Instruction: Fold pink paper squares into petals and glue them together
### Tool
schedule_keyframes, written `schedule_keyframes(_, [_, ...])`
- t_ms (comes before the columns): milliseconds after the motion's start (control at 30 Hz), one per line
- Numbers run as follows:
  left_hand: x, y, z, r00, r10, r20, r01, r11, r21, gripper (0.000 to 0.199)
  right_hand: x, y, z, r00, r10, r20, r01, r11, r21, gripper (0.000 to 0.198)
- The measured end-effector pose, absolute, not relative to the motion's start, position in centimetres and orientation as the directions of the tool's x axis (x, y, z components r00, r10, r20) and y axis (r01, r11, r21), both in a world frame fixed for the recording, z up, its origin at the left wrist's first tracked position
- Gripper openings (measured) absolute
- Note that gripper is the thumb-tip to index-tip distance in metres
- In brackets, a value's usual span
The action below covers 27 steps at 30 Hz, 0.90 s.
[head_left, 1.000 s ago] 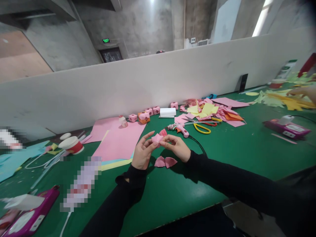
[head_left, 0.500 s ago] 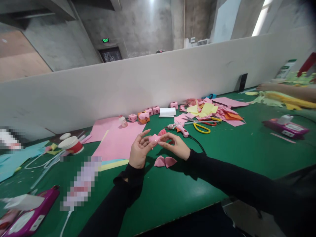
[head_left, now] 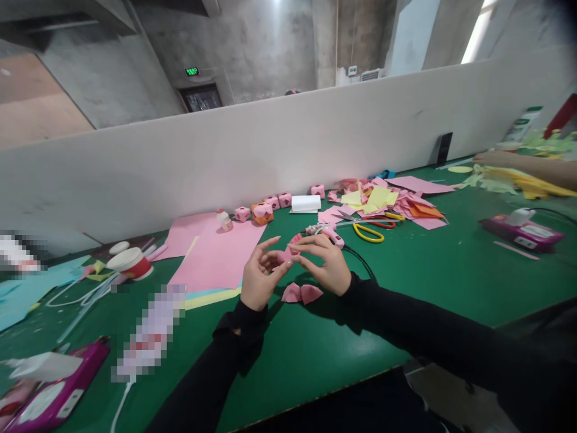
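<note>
A small folded pink paper piece [head_left: 283, 256] is held between my two hands above the green table. My left hand [head_left: 261, 275] pinches its left side with thumb and fingers. From the other side, my right hand [head_left: 325, 264] grips it between thumb and fingertips, partly covering it. Two folded pink paper pieces [head_left: 301, 293] lie side by side on the table just below my hands. Right behind my right hand rests a pink glue gun [head_left: 332, 233] with a black cord. Another bit of pink paper shows behind my fingers.
Large pink sheets [head_left: 216, 252] lie to the left, near a paper cup [head_left: 130, 263]. Several small pink paper boxes [head_left: 242, 213] line the white partition [head_left: 252, 150]. Yellow-handled scissors [head_left: 368, 233] and paper scraps [head_left: 383, 201] lie to the right. Another person's arm [head_left: 527, 165] reaches in at far right.
My right hand has shifted its fingers further over the pink paper piece, covering more of it. My left hand has moved slightly right. The two pieces on the table stay put.
</note>
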<state>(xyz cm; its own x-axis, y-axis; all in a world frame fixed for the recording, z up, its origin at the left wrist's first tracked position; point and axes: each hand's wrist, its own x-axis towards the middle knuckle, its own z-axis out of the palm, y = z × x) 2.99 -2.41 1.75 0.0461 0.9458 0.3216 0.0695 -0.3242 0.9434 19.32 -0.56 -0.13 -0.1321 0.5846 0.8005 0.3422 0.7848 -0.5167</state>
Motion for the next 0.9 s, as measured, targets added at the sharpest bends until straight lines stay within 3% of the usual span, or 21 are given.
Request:
schedule_keyframes(400, [2.9, -2.4, 1.6, 0.088, 0.934, 0.346, 0.127, -0.356, 0.926, 0.063, 19.4, -0.7, 0.0, -0.197, 0.641, 0.742, 0.335, 0.755, -0.563, 0.019])
schedule_keyframes(700, [2.6, -2.4, 1.4, 0.158, 0.907, 0.389, 0.179, -0.414, 0.892, 0.079, 20.1, -0.2, 0.1, -0.331, 0.676, 0.659, 0.404, 0.732, -0.548, 0.016])
schedule_keyframes(900, [2.2, -2.4, 1.4, 0.246, 0.904, 0.348, 0.188, -0.397, 0.898, 0.084, 20.6, 0.3, 0.3, -0.364, 0.777, 0.514, 0.252, 0.613, -0.749, 0.019])
